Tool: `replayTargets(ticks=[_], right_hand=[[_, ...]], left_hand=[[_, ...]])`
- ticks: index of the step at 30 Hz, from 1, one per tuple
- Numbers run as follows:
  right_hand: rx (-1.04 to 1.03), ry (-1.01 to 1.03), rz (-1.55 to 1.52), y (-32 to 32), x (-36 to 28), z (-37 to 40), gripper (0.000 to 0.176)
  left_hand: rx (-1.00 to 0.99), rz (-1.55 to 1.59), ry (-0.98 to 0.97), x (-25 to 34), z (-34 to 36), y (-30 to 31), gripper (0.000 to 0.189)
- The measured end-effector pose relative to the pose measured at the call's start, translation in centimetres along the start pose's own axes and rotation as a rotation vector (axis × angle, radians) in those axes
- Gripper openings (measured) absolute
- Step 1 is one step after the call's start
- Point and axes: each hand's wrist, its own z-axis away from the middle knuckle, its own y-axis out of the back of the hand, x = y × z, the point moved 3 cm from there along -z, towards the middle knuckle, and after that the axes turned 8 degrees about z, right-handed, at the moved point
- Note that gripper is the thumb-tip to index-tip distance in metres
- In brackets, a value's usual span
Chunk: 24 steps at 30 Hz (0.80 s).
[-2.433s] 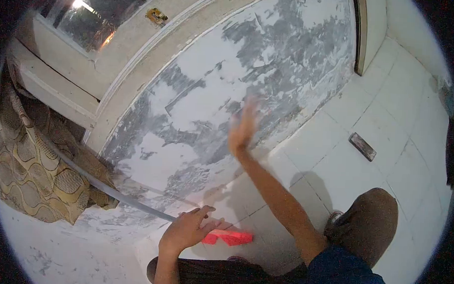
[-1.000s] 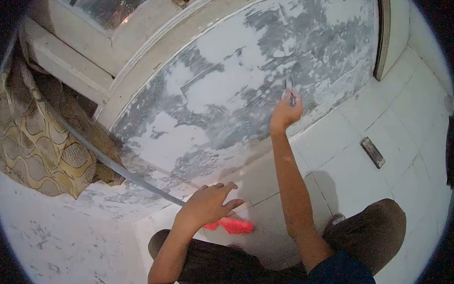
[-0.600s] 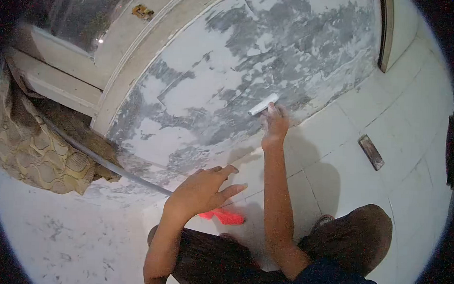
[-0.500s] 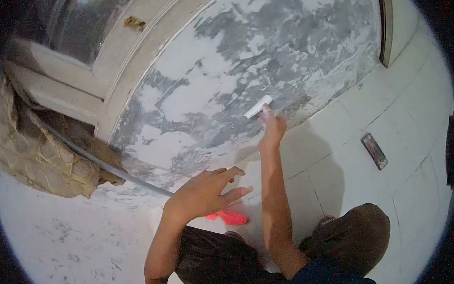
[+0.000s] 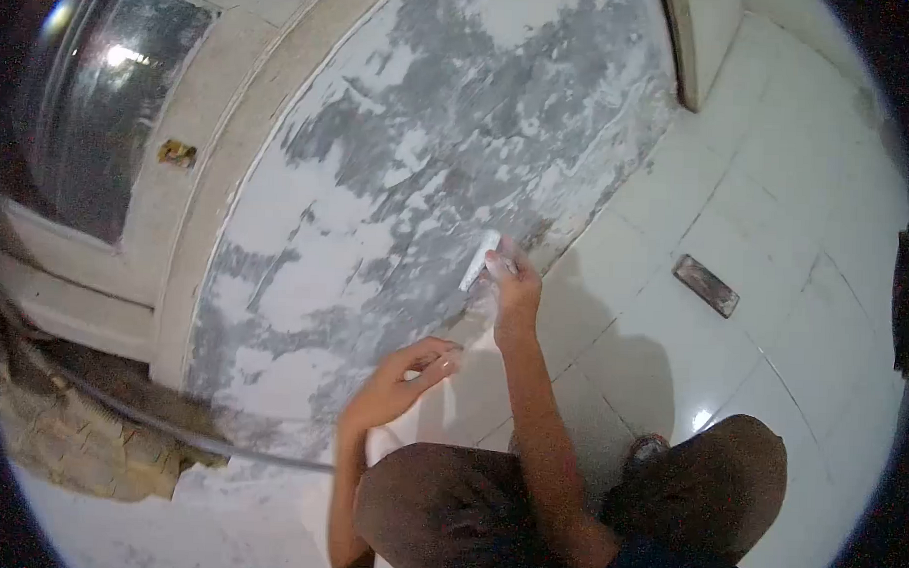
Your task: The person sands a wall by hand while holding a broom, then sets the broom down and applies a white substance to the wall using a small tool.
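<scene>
My right hand point(image 5: 515, 296) is closed round a small white putty scraper point(image 5: 479, 262), held at the lower part of the wall point(image 5: 378, 191). Its flat edge is close to the patchy grey and white surface; whether it touches cannot be told. White residue coats my right fingertips. Lower and to the left, my left hand point(image 5: 401, 382) hovers near the foot of the wall with fingers loosely curled. Its thumb is close to the fingertips, and no object shows in it.
A dark rectangular block point(image 5: 706, 285) lies on the white tiled floor point(image 5: 767, 235) to the right. At left are a door frame point(image 5: 203, 185) with a glass pane, a patterned cloth point(image 5: 89, 436) and a grey hose point(image 5: 199, 440). My bent knees point(image 5: 447, 494) are below.
The view has shifted, and the scraper is turned more upright in my right hand. My left hand's fingers have drawn in from a wider spread. The red-pink item below is out of sight.
</scene>
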Motion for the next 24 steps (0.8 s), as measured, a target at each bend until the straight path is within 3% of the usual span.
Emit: replayTargets(ticks=[2,4,6,8,11,14,16,17,19,20,22,24], right_hand=[[0.002,0.055,0.078,1.4,-0.6,-0.9,0.054],[0.045,-0.024,0.207,2.8,-0.8,-1.4,0.047],[0.06,-0.001,0.263,5.2,0.4,-2.1,0.041],[0.097,0.041,0.382,6.6,0.4,-1.8,0.025],[0.219,0.06,0.703,8.3,-0.9,-0.6,0.022],[0.259,0.045,0.746,7.9,-1.7,-0.2,0.023],[0.286,0.005,0.74,7.6,-1.7,0.1,0.028],[0.31,0.01,0.717,7.5,-1.7,0.0,0.028],[0.338,0.01,0.695,6.9,-2.1,0.1,0.028],[0.339,-0.006,0.749,6.7,-2.4,0.2,0.029],[0.339,-0.036,0.805,7.2,-2.2,-0.1,0.029],[0.302,-0.034,0.897,7.6,-1.8,-0.6,0.027]], left_hand=[[0.106,0.262,-0.015,-6.4,-4.3,-3.4,0.041],[0.141,0.43,-0.062,-7.9,-8.1,-7.0,0.041],[0.332,0.959,-0.05,-8.5,-10.4,-9.2,0.041],[0.323,1.023,-0.065,-10.7,-13.8,-10.4,0.044],[0.449,1.173,0.026,-10.8,-14.1,-12.1,0.045],[0.554,1.19,0.05,-12.3,-15.4,-12.9,0.039],[0.778,0.982,-0.193,-12.6,-15.2,-12.6,0.027],[0.774,0.989,-0.182,-13.1,-15.2,-12.8,0.027],[0.946,0.677,-0.324,-13.0,-14.6,-11.6,0.026],[0.943,0.677,-0.315,-13.4,-14.6,-11.0,0.026],[0.895,0.294,-0.467,-13.3,-14.4,-9.9,0.025],[0.876,0.206,-0.471,-13.4,-14.4,-9.4,0.024]])
